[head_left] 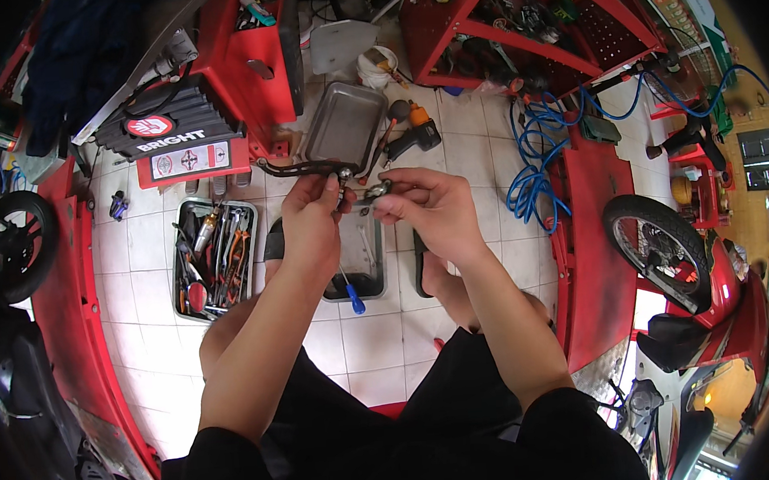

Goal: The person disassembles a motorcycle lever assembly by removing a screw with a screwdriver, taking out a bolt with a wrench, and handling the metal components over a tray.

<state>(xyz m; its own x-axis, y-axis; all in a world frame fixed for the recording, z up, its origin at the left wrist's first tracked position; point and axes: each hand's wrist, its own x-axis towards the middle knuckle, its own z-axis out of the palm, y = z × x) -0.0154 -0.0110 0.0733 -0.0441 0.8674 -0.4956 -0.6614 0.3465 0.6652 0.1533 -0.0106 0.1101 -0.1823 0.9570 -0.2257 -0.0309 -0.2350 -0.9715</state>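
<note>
Left hand (312, 229): we are grasping a dark curved lever (299, 168) near its shiny end, our thumb and fingers closing on it.
Right hand (436, 208): we are pinching a small shiny metal part (377, 190) between thumb and fingers.
Lever and small part: we are holding both above the floor (370, 348), close together; whether they are touching, we cannot tell.
Shallow tray (313, 136): it is lying on the tiles just beyond our hands, the lever showing across its near end.
Bin between our feet (384, 271): a wrench (367, 246) is lying inside, and a blue-handled screwdriver (356, 303) is slanting over its near end.
Tool bin (176, 281): to our left, it is holding pliers and other hand tools in a crowded pile.
Black and orange power tool (416, 136): it is lying right of the shallow tray.
Blue hose (537, 185): it is looping loosely on our right, near a red platform (595, 252).
Motorcycle wheel (657, 252): it is standing beyond that platform's inner edge.
</note>
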